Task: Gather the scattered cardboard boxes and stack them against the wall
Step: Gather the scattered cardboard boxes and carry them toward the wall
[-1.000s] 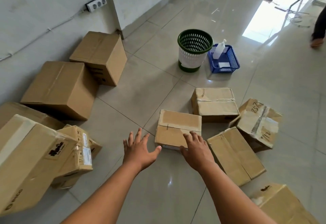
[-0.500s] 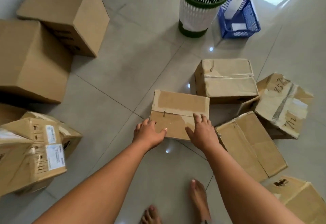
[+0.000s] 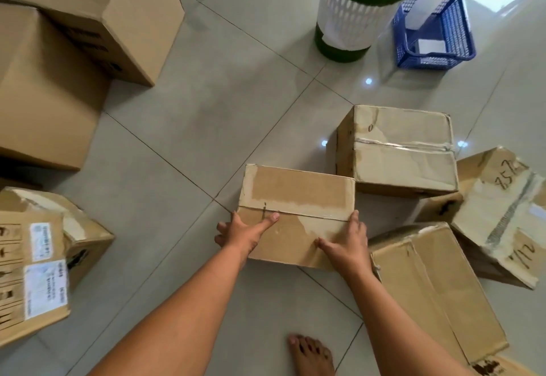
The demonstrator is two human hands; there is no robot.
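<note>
A small taped cardboard box lies on the tiled floor in the middle of the head view. My left hand grips its near left corner, thumb on top. My right hand clasps its near right side. Behind it sits a pale taped box. To the right a torn box marked with handwritten numbers leans over, and a long flat box lies beside my right arm. Two large boxes stand at the upper left, and a crumpled labelled box rests at the left edge.
A green and white wastebasket and a blue plastic basket with a white bottle stand at the top right. My bare foot is on the tiles below the box. Open floor lies between the left boxes and the middle one.
My hands went from hovering spread over the floor to clasping both sides of the small box. The view has dropped closer and tilted further down.
</note>
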